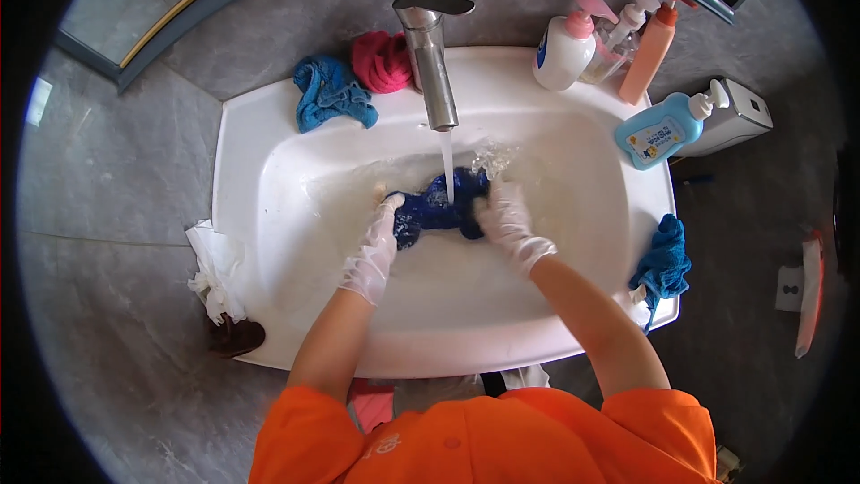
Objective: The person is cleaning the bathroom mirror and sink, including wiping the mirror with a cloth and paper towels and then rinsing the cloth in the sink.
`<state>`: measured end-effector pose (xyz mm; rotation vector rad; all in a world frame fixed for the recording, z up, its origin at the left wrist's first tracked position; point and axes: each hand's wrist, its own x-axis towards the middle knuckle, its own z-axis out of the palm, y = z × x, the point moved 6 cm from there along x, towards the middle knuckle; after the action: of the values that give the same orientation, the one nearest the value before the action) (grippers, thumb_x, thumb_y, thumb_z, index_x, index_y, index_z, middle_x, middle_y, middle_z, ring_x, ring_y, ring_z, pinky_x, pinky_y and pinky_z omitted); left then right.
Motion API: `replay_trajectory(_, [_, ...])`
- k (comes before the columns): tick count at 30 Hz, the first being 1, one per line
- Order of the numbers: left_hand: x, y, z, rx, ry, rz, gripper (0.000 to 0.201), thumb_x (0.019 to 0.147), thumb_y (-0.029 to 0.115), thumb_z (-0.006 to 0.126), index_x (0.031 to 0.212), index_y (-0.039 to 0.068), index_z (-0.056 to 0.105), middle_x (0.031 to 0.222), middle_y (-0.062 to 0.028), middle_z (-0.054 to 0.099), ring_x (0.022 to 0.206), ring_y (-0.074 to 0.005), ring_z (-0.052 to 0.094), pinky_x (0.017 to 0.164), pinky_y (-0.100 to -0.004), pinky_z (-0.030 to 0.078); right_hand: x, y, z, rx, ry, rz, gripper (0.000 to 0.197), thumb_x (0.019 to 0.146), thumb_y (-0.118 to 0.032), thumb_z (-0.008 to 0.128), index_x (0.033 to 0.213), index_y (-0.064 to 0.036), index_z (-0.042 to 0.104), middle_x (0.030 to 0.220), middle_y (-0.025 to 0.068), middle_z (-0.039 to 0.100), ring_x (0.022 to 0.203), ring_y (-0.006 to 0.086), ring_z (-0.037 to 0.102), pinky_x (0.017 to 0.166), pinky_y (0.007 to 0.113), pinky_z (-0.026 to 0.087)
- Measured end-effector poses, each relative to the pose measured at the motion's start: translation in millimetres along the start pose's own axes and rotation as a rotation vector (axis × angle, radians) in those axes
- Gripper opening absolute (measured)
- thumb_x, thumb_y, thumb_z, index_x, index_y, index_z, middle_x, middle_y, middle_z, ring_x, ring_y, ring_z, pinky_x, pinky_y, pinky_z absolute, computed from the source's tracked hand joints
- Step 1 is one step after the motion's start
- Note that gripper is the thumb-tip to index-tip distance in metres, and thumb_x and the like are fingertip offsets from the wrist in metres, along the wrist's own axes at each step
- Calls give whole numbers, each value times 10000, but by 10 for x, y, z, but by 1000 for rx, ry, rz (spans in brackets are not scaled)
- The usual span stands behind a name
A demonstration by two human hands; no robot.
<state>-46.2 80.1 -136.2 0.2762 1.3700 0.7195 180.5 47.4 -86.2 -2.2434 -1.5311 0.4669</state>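
Dark-blue cloth [434,212] in the white sink [237,215]

Gloved left hand [382,240] grips the cloth's left end; right hand [509,220], blurred, is at its right end, grip unclear; beyond, the tap [434,72] runs onto it; a pink rag [383,63] lies beside the tap.

The sink [448,350] is smooth, glossy and ceramic-looking; the tap [439,90] at its back is shiny metal. Within the sink, the navy cloth [436,213] is soft, wet fabric, and the gloves [371,262] are thin, crinkled, glossy clear plastic. At the sink's back left, the teal cloth [331,99] and pink cloth [383,63] are matt, rough fabric. At its back right, the white bottle [560,58] is smooth, shiny plastic
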Motion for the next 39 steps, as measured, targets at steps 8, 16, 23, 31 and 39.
replay_trajectory(8, [-265,157,369,-141,-462,208,513,872,564,447,1083,112,565,1001,-45,606,859,-190,596,743,-337,520,-764,-1543,-424,789,-282,-69,423,738,-318,688,1081,-91,586,1010,176,608,978,329,582,856,353,451])
replay_trajectory(16, [-708,265,732,92,-459,370,301,942,317,421,1130,103,519,883,5,599,788,-157,572,728,-278,475,91,-1082,-331,86,-172,-124,416,866,-497,451,962,-119,596,839,191,637,777,376,617,664,460,494])
replay_trajectory(23, [-762,493,262,1392,150,776,753,804,446,610,1370,44,317,1371,-183,355,1255,-290,361,1022,-429,285,176,-9,-197,-132,8,-9,348,852,-195,527,1170,-65,478,1006,196,575,858,353,606,731,436,499])
replay_trajectory(31, [-501,-58,593,2142,-263,906,883,797,600,494,1431,76,171,1491,-151,136,1385,-288,97,1107,-479,17,95,59,-385,-308,-78,-207,238,791,-216,611,980,-72,607,875,149,642,795,294,642,657,406,524])
replay_trajectory(39, [-478,151,836,1843,-431,723,1012,672,494,698,1399,-5,202,1444,-225,206,1355,-352,160,1104,-407,171,324,-68,-423,-275,-481,-72,233,830,-228,560,982,-65,629,943,163,644,933,277,621,719,361,516])
